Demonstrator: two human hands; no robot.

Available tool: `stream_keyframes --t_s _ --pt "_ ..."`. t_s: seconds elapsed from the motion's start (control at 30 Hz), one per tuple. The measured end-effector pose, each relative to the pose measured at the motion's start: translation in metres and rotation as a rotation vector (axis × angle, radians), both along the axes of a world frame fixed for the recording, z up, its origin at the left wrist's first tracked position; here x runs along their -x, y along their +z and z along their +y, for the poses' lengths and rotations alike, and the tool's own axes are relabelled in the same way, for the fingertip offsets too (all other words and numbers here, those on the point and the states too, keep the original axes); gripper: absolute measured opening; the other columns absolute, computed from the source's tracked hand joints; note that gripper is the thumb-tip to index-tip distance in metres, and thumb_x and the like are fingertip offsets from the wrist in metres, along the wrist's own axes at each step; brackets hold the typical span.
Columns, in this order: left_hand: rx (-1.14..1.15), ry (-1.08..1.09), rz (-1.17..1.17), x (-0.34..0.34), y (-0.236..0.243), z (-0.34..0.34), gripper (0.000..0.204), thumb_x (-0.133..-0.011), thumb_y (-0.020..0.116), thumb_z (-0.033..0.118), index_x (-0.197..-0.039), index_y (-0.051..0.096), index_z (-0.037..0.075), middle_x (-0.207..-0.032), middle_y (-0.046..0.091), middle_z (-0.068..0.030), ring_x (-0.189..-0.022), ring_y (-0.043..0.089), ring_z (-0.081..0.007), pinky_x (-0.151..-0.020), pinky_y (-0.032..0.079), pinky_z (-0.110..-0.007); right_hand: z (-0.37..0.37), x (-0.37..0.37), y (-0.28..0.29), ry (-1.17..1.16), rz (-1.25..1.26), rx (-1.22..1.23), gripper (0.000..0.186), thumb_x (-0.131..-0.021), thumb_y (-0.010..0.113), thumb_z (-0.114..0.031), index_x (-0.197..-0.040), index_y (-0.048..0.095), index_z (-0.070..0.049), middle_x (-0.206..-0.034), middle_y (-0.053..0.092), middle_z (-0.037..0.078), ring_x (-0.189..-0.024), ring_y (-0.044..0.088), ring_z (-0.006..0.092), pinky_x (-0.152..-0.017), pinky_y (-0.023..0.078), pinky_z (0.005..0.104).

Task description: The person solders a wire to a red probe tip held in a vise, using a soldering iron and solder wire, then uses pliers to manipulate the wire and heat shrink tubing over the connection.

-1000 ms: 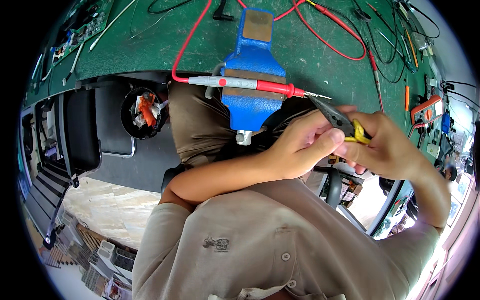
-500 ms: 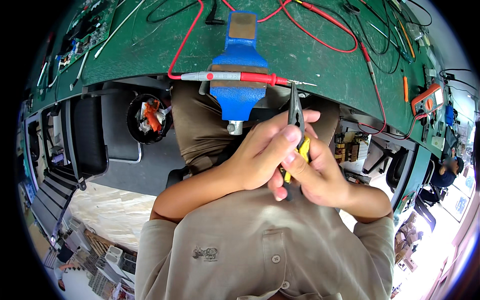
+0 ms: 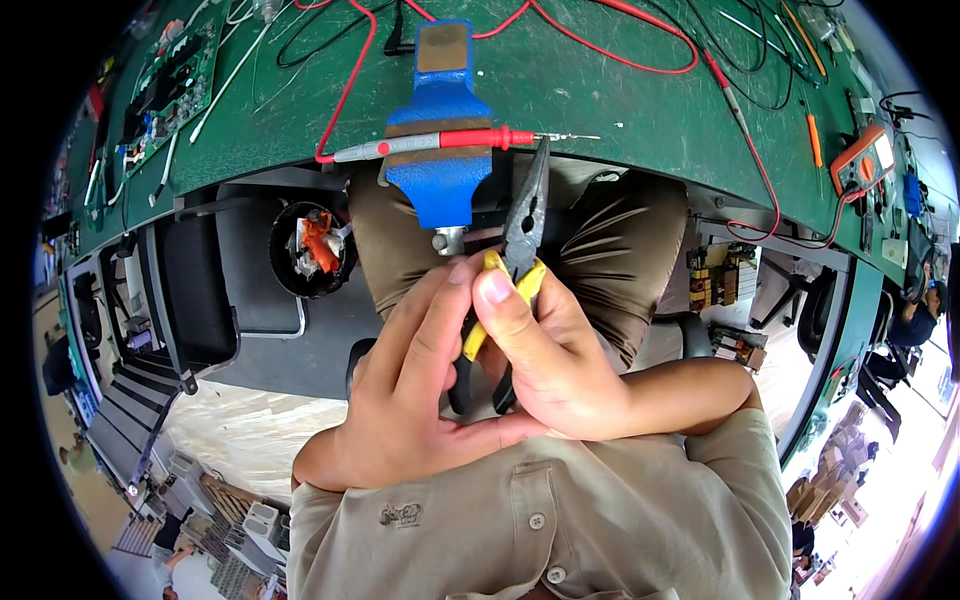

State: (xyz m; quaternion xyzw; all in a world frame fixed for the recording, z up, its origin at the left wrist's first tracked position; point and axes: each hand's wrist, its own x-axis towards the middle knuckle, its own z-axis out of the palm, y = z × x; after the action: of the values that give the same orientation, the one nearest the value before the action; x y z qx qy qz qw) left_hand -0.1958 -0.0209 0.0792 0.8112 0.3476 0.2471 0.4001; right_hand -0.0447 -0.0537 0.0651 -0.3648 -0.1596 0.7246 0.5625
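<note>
A pair of needle-nose pliers [image 3: 524,236] with yellow and black handles points up and slightly right between my hands. My right hand [image 3: 560,365] wraps the handles, its thumb on the yellow grip. On the other side, my left hand [image 3: 395,375] closes its fingers against the left handle; part of its grip is hidden. A blue vise [image 3: 440,190] at the bench edge holds a red and grey test probe [image 3: 465,138] lying sideways across its jaws. The plier tips reach the probe's thin metal tip [image 3: 572,136]; whether they touch or pinch it I cannot tell.
The green bench [image 3: 330,85] carries red and black leads, a second probe [image 3: 735,100], an orange and white multimeter [image 3: 862,162] and a circuit board [image 3: 180,80]. Below the edge stands a black bin [image 3: 312,250] with scraps. A chair [image 3: 195,300] is at left.
My left hand has moved down and left, off the pliers' metal pivot to the handle side. The pliers now lean more to the right. The whole view has shifted slightly.
</note>
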Motion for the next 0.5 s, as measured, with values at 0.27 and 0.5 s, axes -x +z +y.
stream_keyframes --t_s 0.27,0.5 --pt "-0.062 0.008 0.27 0.001 0.029 0.006 0.09 -0.066 0.085 0.007 -0.144 0.043 -0.004 -0.133 0.054 -0.0232 -0.097 0.069 -0.0325 -0.073 0.06 -0.037 0.003 0.014 -0.006 -0.017 0.147 0.033 0.031 -0.108 0.044 -0.041 -0.114 0.05 -0.011 -0.093 0.052 -0.004 -0.079 0.046 0.0034 -0.072 0.042 0.022" --pt "-0.274 0.082 0.52 -0.008 0.054 0.011 0.071 -0.07 0.076 0.007 -0.136 0.05 -0.003 -0.112 0.063 -0.0176 -0.075 0.067 -0.0302 -0.061 0.057 -0.036 0.017 0.009 0.001 0.131 0.2 -0.122 0.044 -0.11 0.036 -0.037 -0.102 0.059 -0.001 -0.09 0.063 0.003 -0.081 0.058 0.0101 -0.076 0.049 0.0292"
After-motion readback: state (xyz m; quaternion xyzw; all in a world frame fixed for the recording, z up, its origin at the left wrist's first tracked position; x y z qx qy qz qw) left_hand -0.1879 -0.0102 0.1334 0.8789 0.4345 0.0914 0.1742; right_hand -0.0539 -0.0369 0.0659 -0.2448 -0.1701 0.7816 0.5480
